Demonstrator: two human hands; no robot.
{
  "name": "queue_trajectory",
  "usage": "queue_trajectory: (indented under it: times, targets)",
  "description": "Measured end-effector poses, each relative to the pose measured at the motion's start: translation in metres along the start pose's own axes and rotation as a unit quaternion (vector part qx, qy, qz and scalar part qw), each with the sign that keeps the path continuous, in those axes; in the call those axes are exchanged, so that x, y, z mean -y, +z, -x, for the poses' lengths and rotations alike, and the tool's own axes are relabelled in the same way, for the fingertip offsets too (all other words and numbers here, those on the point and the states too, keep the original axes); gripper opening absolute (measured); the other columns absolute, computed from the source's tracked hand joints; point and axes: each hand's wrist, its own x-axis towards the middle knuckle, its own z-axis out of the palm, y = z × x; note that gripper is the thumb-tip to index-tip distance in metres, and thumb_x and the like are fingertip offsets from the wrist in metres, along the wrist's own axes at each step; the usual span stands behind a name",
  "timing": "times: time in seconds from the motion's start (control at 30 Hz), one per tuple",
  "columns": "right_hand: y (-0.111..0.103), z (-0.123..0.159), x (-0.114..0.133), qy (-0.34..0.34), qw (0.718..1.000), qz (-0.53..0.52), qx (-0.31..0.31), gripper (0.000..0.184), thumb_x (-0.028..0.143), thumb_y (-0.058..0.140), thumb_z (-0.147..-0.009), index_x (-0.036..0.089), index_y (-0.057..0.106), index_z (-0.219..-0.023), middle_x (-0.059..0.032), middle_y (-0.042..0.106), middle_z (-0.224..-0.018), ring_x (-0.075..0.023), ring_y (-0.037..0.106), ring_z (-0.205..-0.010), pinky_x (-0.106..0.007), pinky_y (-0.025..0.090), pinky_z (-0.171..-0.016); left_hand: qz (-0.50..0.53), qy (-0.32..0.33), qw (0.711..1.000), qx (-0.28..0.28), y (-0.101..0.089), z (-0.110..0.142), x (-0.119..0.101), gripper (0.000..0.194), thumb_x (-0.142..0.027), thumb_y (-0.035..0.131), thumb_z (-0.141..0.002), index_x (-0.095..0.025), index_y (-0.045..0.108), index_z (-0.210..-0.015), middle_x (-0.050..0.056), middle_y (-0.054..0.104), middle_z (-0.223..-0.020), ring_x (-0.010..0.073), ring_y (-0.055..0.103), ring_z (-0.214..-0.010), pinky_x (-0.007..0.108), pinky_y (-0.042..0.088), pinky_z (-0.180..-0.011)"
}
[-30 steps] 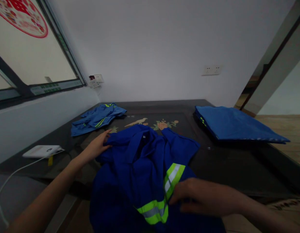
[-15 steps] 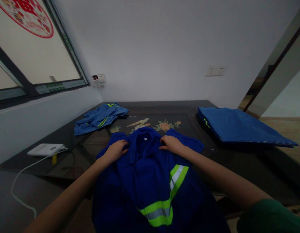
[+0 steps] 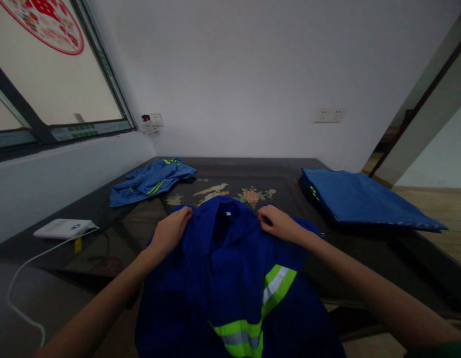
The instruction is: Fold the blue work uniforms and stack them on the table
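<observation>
A dark blue work jacket (image 3: 230, 278) with yellow-green and silver reflective bands lies over the near edge of the table, its collar pointing away from me. A small white label shows inside the neck. My left hand (image 3: 173, 226) is closed on the cloth at the shoulder left of the collar. On the other side, my right hand (image 3: 278, 223) pinches the opposite shoulder, fingers curled into the fabric. The lower part of the jacket hangs down toward me, past the bottom of the view.
A crumpled lighter blue garment (image 3: 154, 181) rests at the table's back left. Folded blue clothing (image 3: 364, 199) lies on the right. A white power bank (image 3: 66, 228) with a cable sits near the left edge. The dark table (image 3: 253, 166) meets a white wall.
Both hands have tightened on the shoulder cloth and moved slightly apart. The jacket's shoulders are spread a little wider, and the right sleeve has shifted down.
</observation>
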Motion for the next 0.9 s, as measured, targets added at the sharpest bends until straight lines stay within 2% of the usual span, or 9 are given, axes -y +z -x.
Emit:
queue_trajectory:
  times: [0.1,0.17,0.27,0.37,0.5,0.6,0.7,0.8,0.9]
  targets:
    - [-0.030,0.007,-0.005,0.016,0.993,-0.099,-0.064,0.004,0.021,0.042,-0.086,0.020,0.045,-0.083,-0.0028,0.057,-0.079,-0.0165,0.054,-0.075,-0.027,0.041,-0.069,0.030,-0.060,0.992,-0.106,-0.019,-0.011,-0.001,0.028,-0.037,0.027,-0.096,-0.021,0.049,-0.103,0.007,0.064,-0.089,0.0234,0.063,-0.078,0.030,0.044,-0.067]
    - [-0.053,0.012,-0.005,0.030,0.984,-0.127,-0.123,0.007,0.025,0.037,-0.088,0.021,0.042,-0.084,0.0002,0.052,-0.071,-0.0152,0.050,-0.066,-0.026,0.039,-0.063,0.053,-0.065,0.982,-0.169,-0.034,-0.022,-0.005,0.029,-0.036,0.027,-0.095,-0.018,0.048,-0.103,0.008,0.062,-0.086,0.0233,0.062,-0.074,0.031,0.044,-0.067]
    - [-0.089,0.018,0.001,0.055,0.963,-0.151,-0.216,0.010,0.032,0.036,-0.091,0.022,0.040,-0.088,0.0056,0.040,-0.058,-0.0125,0.040,-0.052,-0.024,0.031,-0.051,0.067,-0.013,0.972,-0.226,-0.062,-0.042,-0.012,0.030,-0.037,0.029,-0.094,-0.018,0.051,-0.100,0.009,0.063,-0.090,0.0232,0.062,-0.081,0.032,0.046,-0.075]
    - [-0.131,0.025,0.011,0.075,0.947,-0.160,-0.268,0.023,0.046,0.044,-0.089,0.023,0.043,-0.090,0.0090,0.033,-0.050,-0.0100,0.030,-0.042,-0.023,0.021,-0.043,0.060,0.071,0.972,-0.216,-0.101,-0.065,-0.017,0.032,-0.045,0.039,-0.090,-0.019,0.056,-0.096,0.007,0.065,-0.094,0.0231,0.061,-0.089,0.032,0.047,-0.082]
    - [-0.193,0.033,0.025,0.033,0.954,-0.118,-0.273,0.040,0.058,0.065,-0.073,0.021,0.052,-0.083,0.0052,0.051,-0.054,-0.0089,0.041,-0.047,-0.021,0.028,-0.045,0.054,0.150,0.960,-0.231,-0.167,-0.101,-0.018,0.040,-0.057,0.055,-0.078,-0.020,0.061,-0.092,0.002,0.065,-0.083,0.0198,0.061,-0.079,0.029,0.047,-0.075]
    - [-0.240,0.034,0.033,0.010,0.968,-0.061,-0.244,0.044,0.061,0.071,-0.064,0.020,0.061,-0.078,0.0007,0.062,-0.065,-0.0134,0.055,-0.059,-0.023,0.040,-0.051,0.041,0.196,0.929,-0.310,-0.220,-0.131,-0.024,0.045,-0.059,0.053,-0.079,-0.016,0.063,-0.089,0.000,0.064,-0.079,0.0144,0.058,-0.074,0.028,0.045,-0.074]
    - [-0.288,0.037,0.047,0.021,0.980,0.007,-0.199,0.043,0.060,0.071,-0.064,0.019,0.066,-0.074,-0.0011,0.067,-0.068,-0.0165,0.060,-0.062,-0.025,0.045,-0.052,0.027,0.223,0.890,-0.397,-0.271,-0.147,-0.040,0.040,-0.055,0.055,-0.080,-0.016,0.064,-0.083,-0.001,0.062,-0.077,0.0108,0.056,-0.072,0.025,0.043,-0.075]
    - [-0.340,0.068,0.094,0.000,0.969,0.058,-0.240,0.043,0.058,0.071,-0.066,0.018,0.069,-0.080,-0.0023,0.068,-0.070,-0.0171,0.060,-0.061,-0.027,0.046,-0.052,0.027,0.192,0.850,-0.490,-0.327,-0.110,-0.066,0.038,-0.051,0.055,-0.082,-0.015,0.065,-0.081,-0.002,0.059,-0.073,0.0094,0.053,-0.069,0.024,0.043,-0.076]
    - [-0.391,0.146,0.194,-0.066,0.924,0.117,-0.359,0.047,0.050,0.074,-0.068,0.015,0.066,-0.098,-0.0036,0.068,-0.074,-0.0162,0.059,-0.063,-0.026,0.045,-0.055,0.016,0.141,0.810,-0.569,-0.398,-0.005,-0.096,0.040,-0.046,0.050,-0.087,-0.010,0.066,-0.083,-0.003,0.053,-0.068,0.0074,0.049,-0.068,0.025,0.042,-0.081]
